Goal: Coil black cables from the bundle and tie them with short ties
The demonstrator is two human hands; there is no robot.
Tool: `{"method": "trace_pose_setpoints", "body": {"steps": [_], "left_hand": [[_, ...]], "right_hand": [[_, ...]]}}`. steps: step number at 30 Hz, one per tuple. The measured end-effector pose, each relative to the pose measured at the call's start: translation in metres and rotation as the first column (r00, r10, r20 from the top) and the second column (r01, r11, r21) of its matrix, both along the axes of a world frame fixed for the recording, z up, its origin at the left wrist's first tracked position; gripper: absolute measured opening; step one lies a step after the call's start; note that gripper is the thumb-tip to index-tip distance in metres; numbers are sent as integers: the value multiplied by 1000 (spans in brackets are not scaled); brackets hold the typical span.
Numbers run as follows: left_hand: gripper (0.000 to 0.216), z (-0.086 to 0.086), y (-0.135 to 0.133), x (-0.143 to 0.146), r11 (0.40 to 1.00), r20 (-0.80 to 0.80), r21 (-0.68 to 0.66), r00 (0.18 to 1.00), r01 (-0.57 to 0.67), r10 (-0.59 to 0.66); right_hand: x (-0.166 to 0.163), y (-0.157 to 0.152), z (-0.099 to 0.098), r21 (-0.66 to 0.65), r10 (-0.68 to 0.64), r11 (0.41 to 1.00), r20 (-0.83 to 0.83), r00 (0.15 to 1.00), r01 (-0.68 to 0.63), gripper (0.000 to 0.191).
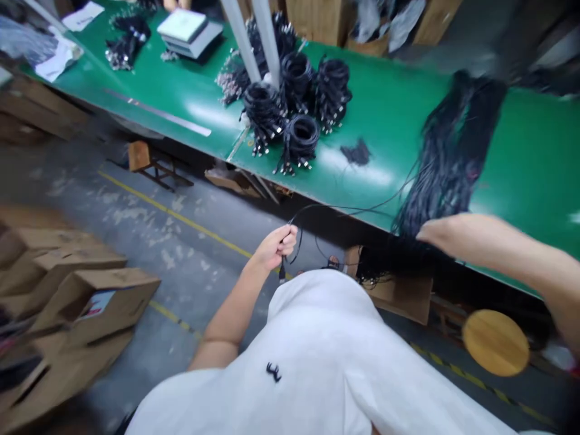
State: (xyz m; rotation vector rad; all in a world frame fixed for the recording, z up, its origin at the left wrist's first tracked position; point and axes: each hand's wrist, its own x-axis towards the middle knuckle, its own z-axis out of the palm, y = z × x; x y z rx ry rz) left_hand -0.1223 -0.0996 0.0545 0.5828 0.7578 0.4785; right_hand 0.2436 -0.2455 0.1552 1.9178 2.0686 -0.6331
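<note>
My left hand (277, 246) is closed round a thin black cable (317, 206), whose dark plug end (282, 273) hangs below the fist. From there the cable runs right toward a long bundle of loose black cables (446, 151) lying across the green table. Beside the near end of that bundle is my right hand (437, 232), blurred, its fingers mostly hidden; I cannot make out whether it grips any strands. Several coiled black cables (301, 136) with metal plugs stand at the table's middle. A small heap of short black pieces (356, 152) lies between coils and bundle.
The green table (389, 109) carries two grey posts (267, 42), a white boxy device (185, 30) and more cables (129, 39). A co-worker's hand (176, 5) shows at the far edge. Below are an open carton (403, 296), a round stool (495, 342) and cardboard boxes (104, 302).
</note>
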Motion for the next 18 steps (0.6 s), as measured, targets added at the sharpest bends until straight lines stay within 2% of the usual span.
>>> {"method": "trace_pose_setpoints", "body": {"steps": [1,2,3,4,5,7,10,12,14,16,18], "left_hand": [[26,-1,-1,1,1000,5,6,1000,4,-4],[25,-2,-3,3,999,4,19,1000,25,-25],[26,-5,-6,6,998,-12,35,998,57,-57],[29,-7,-10,10,994,-28,51,995,96,-95],[32,-8,-15,13,987,-42,65,988,149,-147],[39,-9,-26,18,958,-50,80,961,276,-273],[42,-4,-35,11,914,-39,68,916,401,-399],[40,-1,-36,1,918,-60,55,919,394,-391],[38,1,-34,-9,934,-111,50,931,353,-346],[37,1,-34,-16,954,-148,31,945,299,-292],[38,1,-36,-20,973,-151,-15,961,232,-232]], "right_hand": [[-28,3,-8,-87,90,991,-166,982,-106,38],[-53,5,-13,-120,158,970,-345,925,-210,41],[-74,9,-15,-93,196,956,-503,842,-278,43],[-89,14,-16,-18,206,962,-612,763,-274,45],[-99,21,-16,68,190,978,-670,718,-195,47],[-101,39,-15,189,109,981,-696,709,34,46],[-81,63,-17,247,-118,906,-631,767,342,45],[-62,73,-24,227,-291,827,-609,738,514,49],[-47,77,-36,190,-407,732,-647,645,654,57],[-37,79,-52,158,-451,658,-700,554,736,67],[-32,81,-71,117,-484,621,-720,498,775,78]]}}
